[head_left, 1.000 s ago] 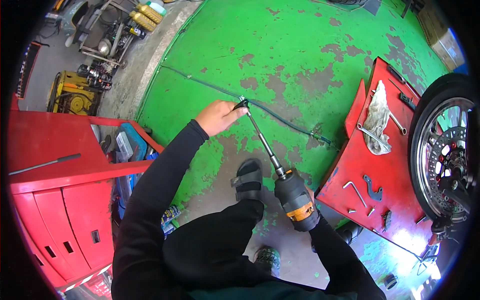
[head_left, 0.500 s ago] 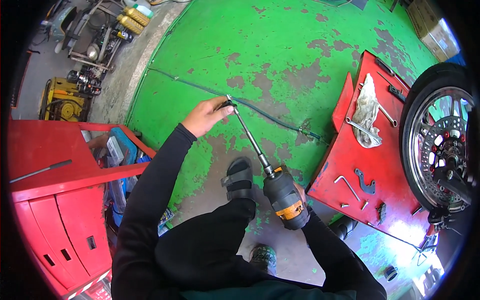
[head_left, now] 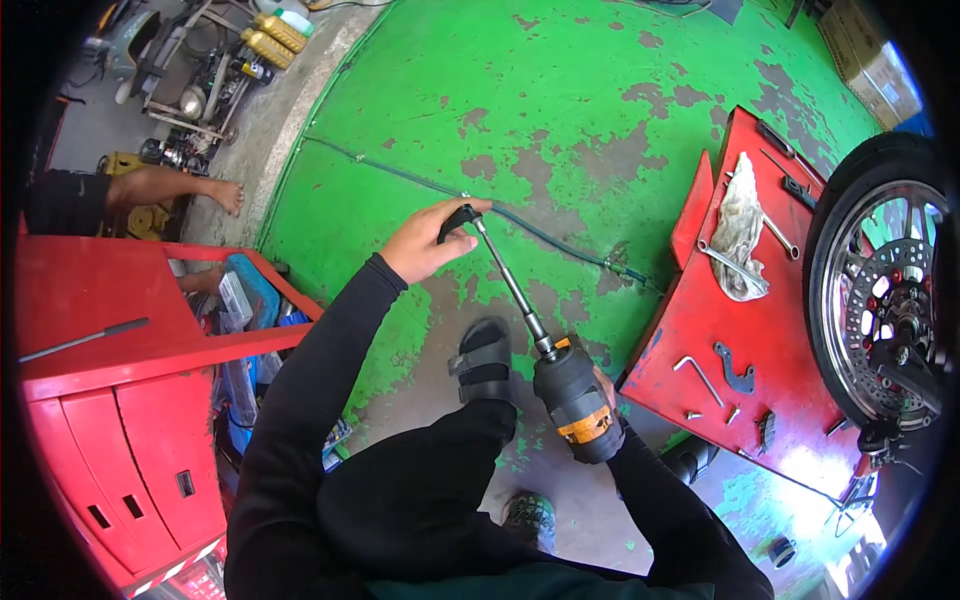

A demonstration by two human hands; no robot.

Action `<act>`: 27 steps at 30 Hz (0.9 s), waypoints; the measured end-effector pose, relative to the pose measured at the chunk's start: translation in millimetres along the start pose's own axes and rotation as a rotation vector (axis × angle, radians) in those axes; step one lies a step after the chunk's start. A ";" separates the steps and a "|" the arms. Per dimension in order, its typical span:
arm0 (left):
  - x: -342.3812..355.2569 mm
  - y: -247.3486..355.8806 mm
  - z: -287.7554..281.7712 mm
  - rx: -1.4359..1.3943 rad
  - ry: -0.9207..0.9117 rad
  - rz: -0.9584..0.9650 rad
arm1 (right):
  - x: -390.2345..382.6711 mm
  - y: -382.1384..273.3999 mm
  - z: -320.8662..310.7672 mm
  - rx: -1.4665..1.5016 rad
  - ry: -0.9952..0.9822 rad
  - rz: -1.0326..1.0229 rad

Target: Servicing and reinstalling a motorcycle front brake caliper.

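My right hand point(head_left: 605, 388) is wrapped round a black power impact wrench point(head_left: 571, 385) with an orange band, and the tool's body hides most of its fingers. A long silver extension bar point(head_left: 513, 285) runs from its nose up and to the left. At the bar's far end, my left hand point(head_left: 428, 241) is closed on a small black curved part point(head_left: 459, 220), which meets the tip of the bar. The kind of this part I cannot make out. The wrench hangs in the air above the floor, in front of my legs.
On my right, a red lift table point(head_left: 690, 350) carries a rag point(head_left: 739, 235), wrenches, a hex key point(head_left: 697, 379), a bracket point(head_left: 735, 368) and a wheel point(head_left: 880, 280). A red tool cabinet point(head_left: 140, 440) stands left. A hose point(head_left: 400, 173) crosses the green floor. Another person's leg point(head_left: 165, 187) shows far left.
The black part has turned in my left hand and shows more plainly. Both hands and the impact wrench have shifted slightly right. Another person's bare leg has come into view at far left.
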State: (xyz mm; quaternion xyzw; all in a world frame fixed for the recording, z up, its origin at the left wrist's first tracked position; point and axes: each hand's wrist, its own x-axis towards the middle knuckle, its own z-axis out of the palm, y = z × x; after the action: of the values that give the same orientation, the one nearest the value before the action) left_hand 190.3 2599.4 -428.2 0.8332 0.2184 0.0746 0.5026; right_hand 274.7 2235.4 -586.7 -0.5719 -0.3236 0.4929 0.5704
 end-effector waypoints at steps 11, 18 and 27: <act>14.7 6.9 -7.4 0.080 -0.102 -0.293 | -3.9 31.6 -12.2 -0.217 0.011 -0.332; 21.1 31.0 -41.3 0.159 0.307 -0.124 | -8.2 12.0 -10.5 -0.199 -0.008 -0.337; -6.8 16.5 -40.0 0.455 0.343 0.209 | -118.1 -2.9 -68.0 -0.087 -0.258 0.182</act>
State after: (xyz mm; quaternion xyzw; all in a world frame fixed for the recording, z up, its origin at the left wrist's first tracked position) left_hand 175.3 2622.0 -393.9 0.9175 0.2243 0.2149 0.2483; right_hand 302.7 2103.0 -570.1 -0.5549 -0.3619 0.5974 0.4520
